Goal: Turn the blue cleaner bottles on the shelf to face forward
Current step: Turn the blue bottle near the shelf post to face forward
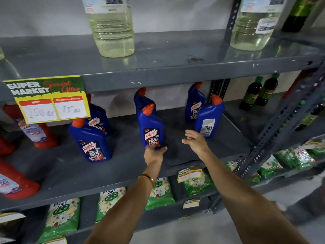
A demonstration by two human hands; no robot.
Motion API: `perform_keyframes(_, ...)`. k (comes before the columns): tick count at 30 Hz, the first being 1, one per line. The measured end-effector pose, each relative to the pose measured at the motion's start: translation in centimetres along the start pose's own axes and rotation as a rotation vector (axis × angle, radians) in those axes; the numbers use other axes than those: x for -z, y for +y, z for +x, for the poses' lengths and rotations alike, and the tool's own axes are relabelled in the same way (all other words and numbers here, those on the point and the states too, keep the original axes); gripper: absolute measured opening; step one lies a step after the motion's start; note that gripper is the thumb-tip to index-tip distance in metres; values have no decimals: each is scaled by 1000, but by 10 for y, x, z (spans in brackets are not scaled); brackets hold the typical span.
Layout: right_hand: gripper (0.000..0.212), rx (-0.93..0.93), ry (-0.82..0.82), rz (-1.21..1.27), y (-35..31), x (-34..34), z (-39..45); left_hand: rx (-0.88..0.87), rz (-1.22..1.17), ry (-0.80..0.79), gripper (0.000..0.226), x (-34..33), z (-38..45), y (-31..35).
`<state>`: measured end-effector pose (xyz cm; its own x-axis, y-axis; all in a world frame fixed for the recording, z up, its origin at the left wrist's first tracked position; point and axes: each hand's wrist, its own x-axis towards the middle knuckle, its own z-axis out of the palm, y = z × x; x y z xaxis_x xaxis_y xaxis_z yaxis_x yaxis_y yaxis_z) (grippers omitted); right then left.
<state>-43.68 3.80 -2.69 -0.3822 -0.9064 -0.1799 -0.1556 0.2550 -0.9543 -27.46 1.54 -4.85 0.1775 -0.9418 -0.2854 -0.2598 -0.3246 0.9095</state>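
Observation:
Several blue cleaner bottles with orange caps stand on the grey middle shelf [179, 155]. The front middle bottle [150, 128] shows its Harpic label; my left hand [153, 154] grips its base. The right front bottle [209, 118] shows its white back label. My right hand [196, 140] hovers open just left of that bottle, not touching it. The front left bottle [92, 144] faces forward. Behind stand three more: one at the left [99, 120], one in the middle [141, 100], one at the right [195, 103].
Red cleaner bottles [33, 131] fill the shelf's left side. A yellow-green offer sign [47, 98] hangs from the upper shelf, which holds clear bottles [112, 27] of pale liquid. Dark green bottles [258, 93] stand to the right. Green packets [160, 192] lie on the shelf below.

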Motion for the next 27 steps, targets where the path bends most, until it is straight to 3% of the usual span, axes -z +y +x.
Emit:
perform_keyframes(7,51,0,192,41,18,74,-4,-254,124,-165,53,-51,-20,19)
perform_keyframes(11,60,-15,232,10,19,109,14,-294,101,-236,60,-82,-17,43)
perform_keyframes(19,76,7,11,-87,5,147,71,-333,92,-340,76,-129,2,74)
perform_keyframes(27,49,131,-147,-44,9,148,86,-334,158,-433,60,-149,4,82)
